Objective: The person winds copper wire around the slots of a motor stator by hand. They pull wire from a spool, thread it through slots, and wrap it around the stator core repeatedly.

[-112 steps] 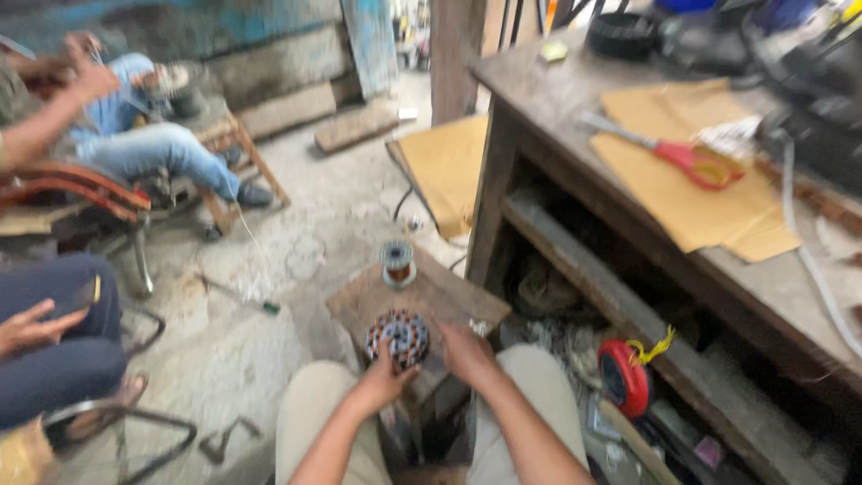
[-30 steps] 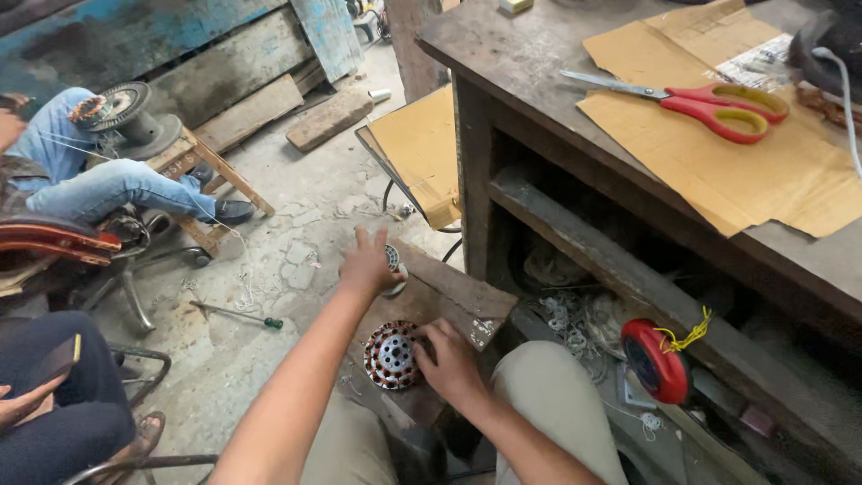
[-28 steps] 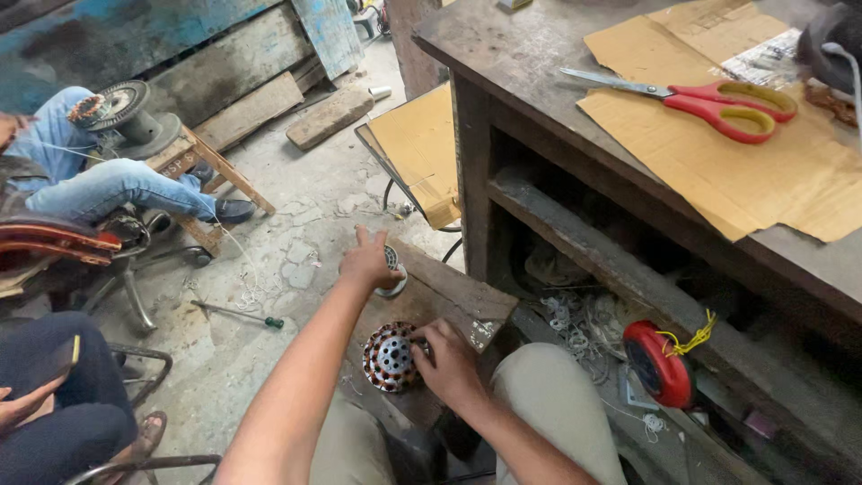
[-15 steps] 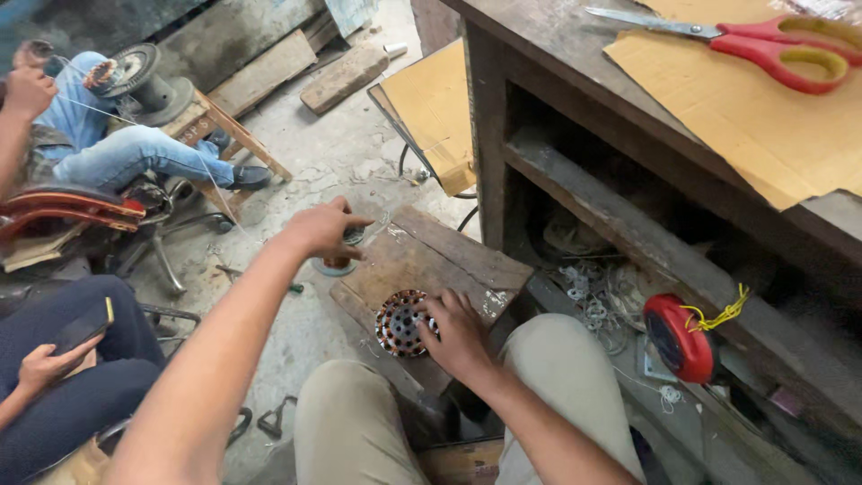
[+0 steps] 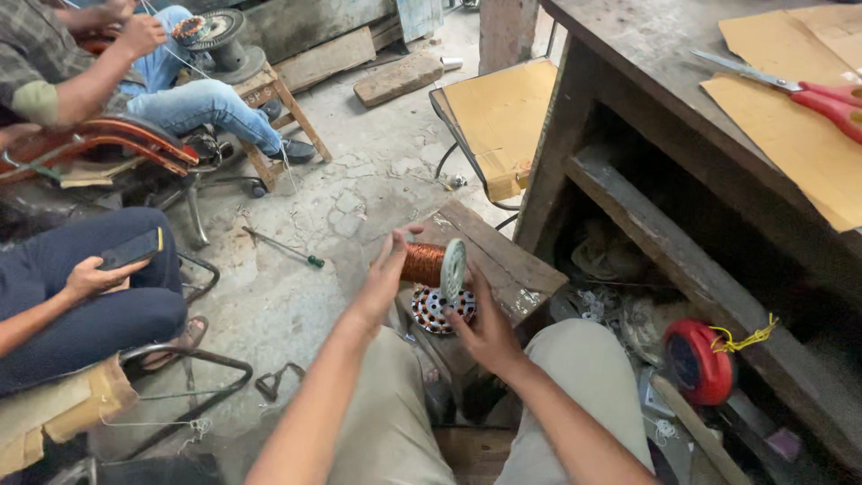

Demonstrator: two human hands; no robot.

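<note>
Over the small wooden stool [image 5: 503,260] between the knees, both hands hold one spool of copper wire [image 5: 431,264] on its side, axis roughly level. Left hand [image 5: 388,269] wraps the copper-wound end, fingers closed around it. Right hand [image 5: 485,328] sits at the pale flange end, thumb and fingers supporting from below; cannot tell how firmly it grips. Directly beneath, on the stool top, lies the wound stator [image 5: 438,310], partly hidden by the spool and the right hand.

My read on doing this well: keep the spool level and close above the stator so wire pays off without kinking; let one hand act as axle and the other as brake; keep tension light so the thin wire does not snap or scrape its enamel; keep the free end in sight, I cannot make it out here.

Counts:
- spool in hand: 1
- stator on the stool: 1
- own hands: 2, both on the spool
- red-handled scissors [image 5: 813,90] on the work surface [image 5: 628,54], on brown card: 1
- red round tool [image 5: 699,361] with yellow cord on the lower shelf: 1
- screwdriver [image 5: 285,247] on the floor: 1
- other people at left: 2, one holding a phone [image 5: 130,249], one at another winding [image 5: 211,36]
</note>
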